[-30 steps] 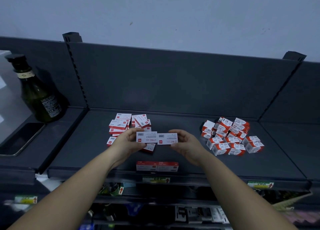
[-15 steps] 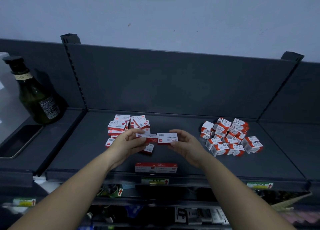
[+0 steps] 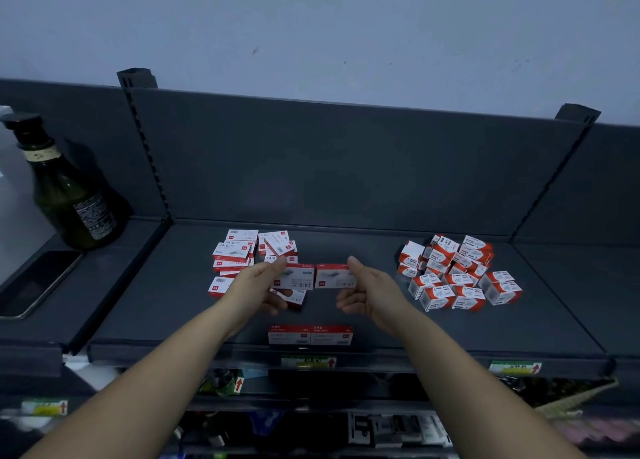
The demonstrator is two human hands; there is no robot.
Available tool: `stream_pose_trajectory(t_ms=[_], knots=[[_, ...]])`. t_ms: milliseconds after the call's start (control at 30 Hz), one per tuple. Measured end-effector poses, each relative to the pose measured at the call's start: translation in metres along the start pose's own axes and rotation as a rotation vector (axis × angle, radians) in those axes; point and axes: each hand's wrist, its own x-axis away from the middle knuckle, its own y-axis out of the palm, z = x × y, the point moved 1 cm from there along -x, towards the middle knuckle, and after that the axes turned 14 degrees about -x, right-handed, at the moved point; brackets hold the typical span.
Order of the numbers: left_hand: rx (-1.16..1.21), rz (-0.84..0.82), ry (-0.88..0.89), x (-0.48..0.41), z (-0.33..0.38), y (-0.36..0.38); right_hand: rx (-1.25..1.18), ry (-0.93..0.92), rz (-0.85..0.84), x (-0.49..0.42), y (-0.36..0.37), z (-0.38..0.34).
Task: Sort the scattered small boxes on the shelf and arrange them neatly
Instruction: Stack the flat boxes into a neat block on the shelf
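My left hand (image 3: 258, 284) pinches a flat red-and-white staple box (image 3: 296, 278) above the middle of the dark shelf (image 3: 173, 306). My right hand (image 3: 369, 290) pinches a second staple box (image 3: 332, 276) that sits end to end with the first. Behind my left hand lies a loose pile of the same staple boxes (image 3: 242, 254). Two staple boxes (image 3: 310, 334) lie side by side in a row at the shelf's front edge. A heap of cube-shaped paper clip boxes (image 3: 457, 273) lies on the right.
A dark green bottle (image 3: 69, 195) stands on the neighbouring shelf at the left, with a black phone (image 3: 34, 282) lying in front of it. The upright back panel (image 3: 346, 161) closes the shelf behind. Price tags (image 3: 308, 362) line the front rail; a lower shelf shows below.
Both hands have turned the two held boxes, so their printed tops now face me instead of the white barcode sides. The boxes stay side by side above the shelf.
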Motion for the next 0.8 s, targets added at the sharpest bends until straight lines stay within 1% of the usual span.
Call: stream_pose_trajectory(t_ms=[67,133,367,533,600,700,800], knots=[[-0.084,0.028,0.011,0.002,0.001,-0.001,0.023,0.010,0.011,0.002,0.000,0.000],[-0.119,0.040,0.011,0.004,0.001,-0.001,0.048,0.010,0.027,0.004,0.001,0.001],[-0.146,0.032,0.032,0.006,0.000,-0.002,0.086,-0.038,0.111,0.005,0.007,-0.001],[-0.151,0.019,0.057,0.004,-0.002,-0.003,0.064,-0.070,0.119,0.006,0.009,-0.002],[-0.106,-0.006,0.049,0.004,-0.003,-0.003,0.018,-0.071,0.123,0.006,0.010,-0.002],[0.055,-0.077,0.019,0.001,-0.004,-0.002,-0.069,-0.064,0.128,0.005,0.010,-0.003],[0.184,-0.095,0.011,-0.004,-0.005,-0.003,-0.105,-0.041,0.093,0.006,0.010,-0.003]])
